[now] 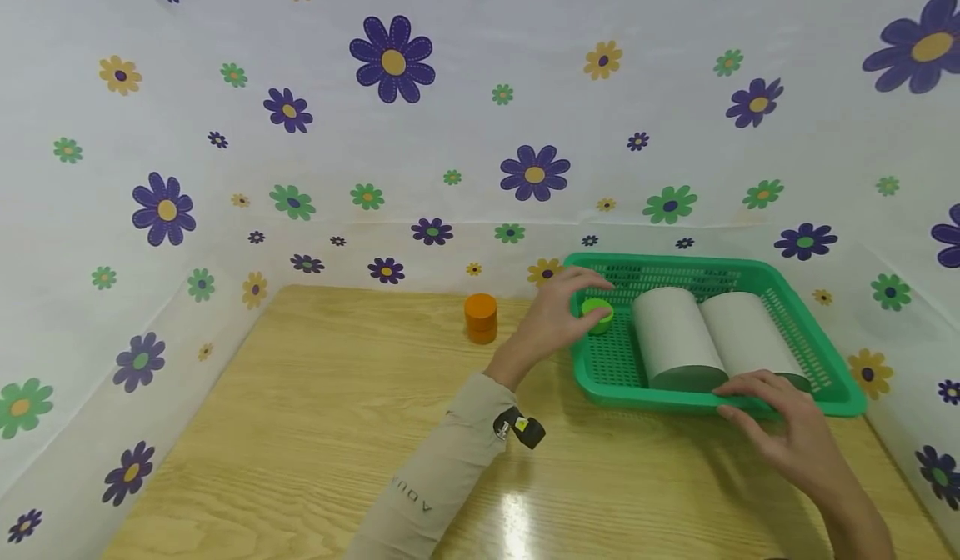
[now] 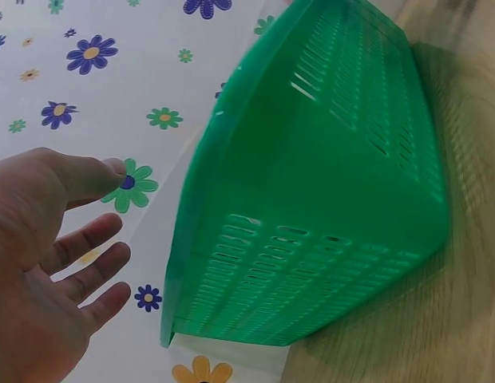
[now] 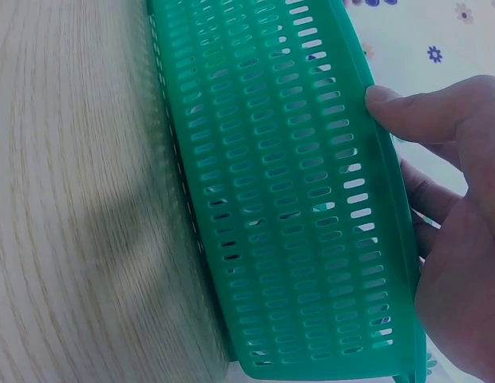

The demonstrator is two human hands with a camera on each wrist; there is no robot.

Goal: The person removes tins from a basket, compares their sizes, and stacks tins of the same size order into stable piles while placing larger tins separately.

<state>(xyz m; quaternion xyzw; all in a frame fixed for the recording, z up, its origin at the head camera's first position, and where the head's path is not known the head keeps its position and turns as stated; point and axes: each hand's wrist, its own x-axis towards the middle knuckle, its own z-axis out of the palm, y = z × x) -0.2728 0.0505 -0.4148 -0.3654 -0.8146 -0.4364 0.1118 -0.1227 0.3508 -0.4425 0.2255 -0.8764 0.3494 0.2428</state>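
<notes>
A green plastic basket (image 1: 600, 389) with slotted walls stands at the right of the table. Over its left end reaches my left hand (image 1: 553, 312), thumb and fingers apart, beside a small bright green round piece (image 1: 597, 314) inside the basket. The left wrist view shows that hand (image 2: 40, 263) spread and holding nothing, just off the rim. On the front rim, my right hand (image 1: 795, 431) pinches the edge; in the right wrist view its thumb (image 3: 415, 112) lies outside and the fingers go behind the rim. Two large white cylinders (image 1: 675, 331) lie side by side in the basket.
An orange round piece (image 1: 481, 318), seemingly two stacked discs, stands on the wooden table (image 1: 337, 410) left of the basket. White flower-patterned sheeting (image 1: 450, 127) rises behind the table and along both sides, close to the basket's back and right.
</notes>
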